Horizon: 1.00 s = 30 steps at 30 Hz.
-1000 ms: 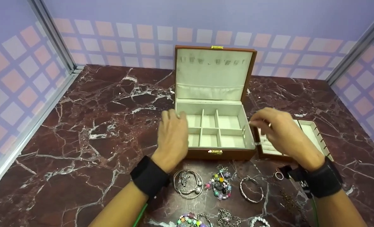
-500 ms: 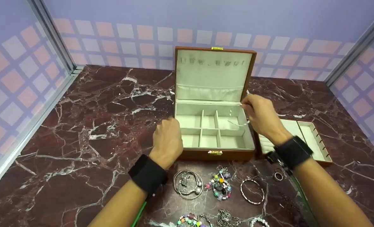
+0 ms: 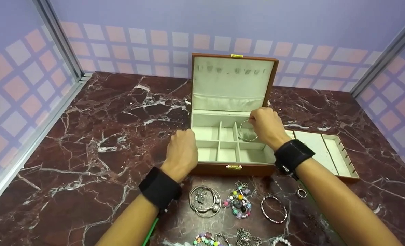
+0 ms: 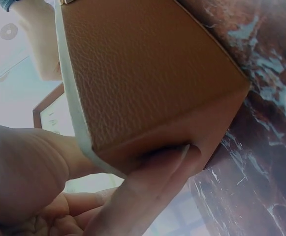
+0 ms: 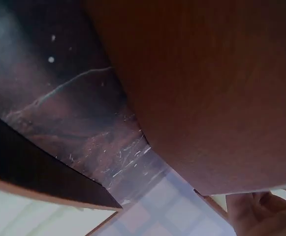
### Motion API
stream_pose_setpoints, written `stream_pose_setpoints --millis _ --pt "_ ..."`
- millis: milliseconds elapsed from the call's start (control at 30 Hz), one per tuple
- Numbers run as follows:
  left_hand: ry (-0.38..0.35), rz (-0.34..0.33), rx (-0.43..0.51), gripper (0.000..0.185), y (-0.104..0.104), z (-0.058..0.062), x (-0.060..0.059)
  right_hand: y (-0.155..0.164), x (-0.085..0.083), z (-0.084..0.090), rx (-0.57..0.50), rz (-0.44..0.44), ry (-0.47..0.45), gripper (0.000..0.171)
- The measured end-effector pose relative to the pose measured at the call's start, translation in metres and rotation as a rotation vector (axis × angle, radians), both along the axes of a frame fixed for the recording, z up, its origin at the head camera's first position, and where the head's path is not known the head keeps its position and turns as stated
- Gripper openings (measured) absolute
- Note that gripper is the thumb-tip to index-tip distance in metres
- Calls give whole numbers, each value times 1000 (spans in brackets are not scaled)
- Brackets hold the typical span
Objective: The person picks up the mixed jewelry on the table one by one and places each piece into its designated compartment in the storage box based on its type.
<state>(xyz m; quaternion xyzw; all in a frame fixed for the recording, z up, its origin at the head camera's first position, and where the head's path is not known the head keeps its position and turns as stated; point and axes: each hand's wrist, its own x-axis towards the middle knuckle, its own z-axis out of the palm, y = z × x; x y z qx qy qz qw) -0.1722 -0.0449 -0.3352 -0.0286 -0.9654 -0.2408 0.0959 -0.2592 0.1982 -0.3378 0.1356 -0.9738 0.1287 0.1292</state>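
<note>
A: Where is now the right hand (image 3: 267, 125)?
B: It is above the back right compartment (image 3: 241, 119) of the brown leather-like rectangular jewellery box (image 3: 216, 168) with a pale lining. Its curled fingers pinch a thin, shiny, round bracelet (image 3: 241, 130).
A: Does this bracelet touch the floor of the compartment?
B: I cannot tell. It hangs from the fingers, and a part of it is hidden behind the hand.
A: And the left hand (image 3: 182, 152)?
B: It is at the left side of the box and grips the wall there; the left wrist view shows a fingertip against the outer leather.
A: What else lies near?
B: The lid (image 3: 233, 82) stands open. On the right is a brown, pale-lined tray (image 3: 311, 150). In front of the box lies a bracelet of many-coloured beads (image 3: 235, 212).
</note>
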Motion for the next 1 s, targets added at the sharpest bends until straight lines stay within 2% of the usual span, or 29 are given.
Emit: stream_pose_setpoints --millis 167,300,367,467,567,767,1000 --pt "-12 -7 4 20 0 0 -1 4 -2 -1 74 -47 4 7" --pt "14 -9 -7 19 1 -1 0 8 -6 -7 100 -30 27 9" --pt "29 -16 -12 19 1 -2 1 8 -6 -10 118 -26 53 5" --pt "44 -29 -19 18 1 -2 1 8 -6 -13 164 -43 96 10" --pt "35 -31 -13 19 0 -2 2 8 -6 -13 199 -88 95 15" --pt "-11 -21 4 20 -2 0 1 8 -7 -12 198 -187 21 16" --pt "-28 -23 12 22 -3 0 1 10 -11 -10 88 -235 -146 19"
